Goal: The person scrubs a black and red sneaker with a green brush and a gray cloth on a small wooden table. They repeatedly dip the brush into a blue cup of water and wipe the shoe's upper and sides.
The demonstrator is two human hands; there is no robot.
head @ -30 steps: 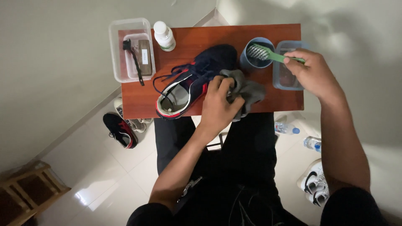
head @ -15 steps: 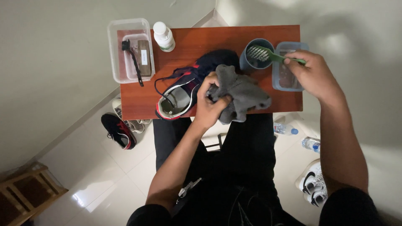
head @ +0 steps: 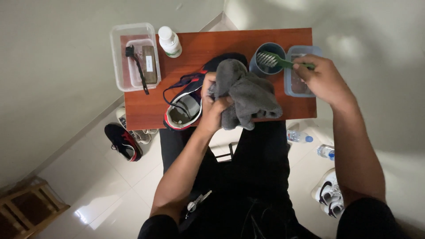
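Far left on the counter, a clear tub is seen w/ a black brush and a brown block in it; a white bottle stands just beside it. Neither is touched.

Next, the shoe lies mid-counter, its long axis diagonal: heel opening toward the near-left edge, toe pointing away to the right, mostly hidden under the cloth. The left hand is closed on the cloth, grip tight at the bunched edge, w/ the cloth draped over the shoe's upper and hanging past the near counter edge. The shoe thus lies directly under and left of this grip; the left hand is clearly the nearer one.

Further right, a round cup stands by a clear box. The green brush is held by the right hand, fingers wrapped shut on its handle, bristle end over the cup, handle running left-right. This hand is apart from the shoe, w/ the cloth between.
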